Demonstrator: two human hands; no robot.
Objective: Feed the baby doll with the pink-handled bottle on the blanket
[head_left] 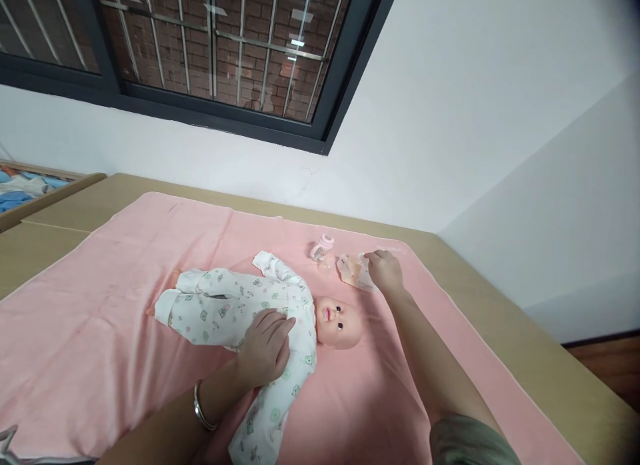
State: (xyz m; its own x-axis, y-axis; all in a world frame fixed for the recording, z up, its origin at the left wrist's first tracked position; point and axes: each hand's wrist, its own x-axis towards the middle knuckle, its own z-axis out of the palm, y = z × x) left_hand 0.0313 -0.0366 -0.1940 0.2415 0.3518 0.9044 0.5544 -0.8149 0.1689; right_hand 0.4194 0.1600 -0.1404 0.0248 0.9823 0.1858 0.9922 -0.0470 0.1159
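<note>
A baby doll (pixel 337 323) in a white printed romper (pixel 225 298) lies on its back, head to the right and one sleeve stretched towards me. My left hand (pixel 265 348) rests on the doll's chest, its fingers laid loosely over the fabric and holding nothing. Beyond the doll's head, my right hand (pixel 385 270) pinches the right edge of a small, pale, thin piece (pixel 353 270) with an orange-brown print. Whether that piece is cloth or a plastic packet I cannot tell. Just left of it lies a baby bottle (pixel 321 247) with a pink top.
A pink blanket (pixel 125 285) with folds covers most of the wooden tabletop (pixel 480 318). A white wall and a dark-framed, barred window (pixel 215 58) stand behind. At the far left is a wooden-edged bin (pixel 35 188) with blue and white cloths.
</note>
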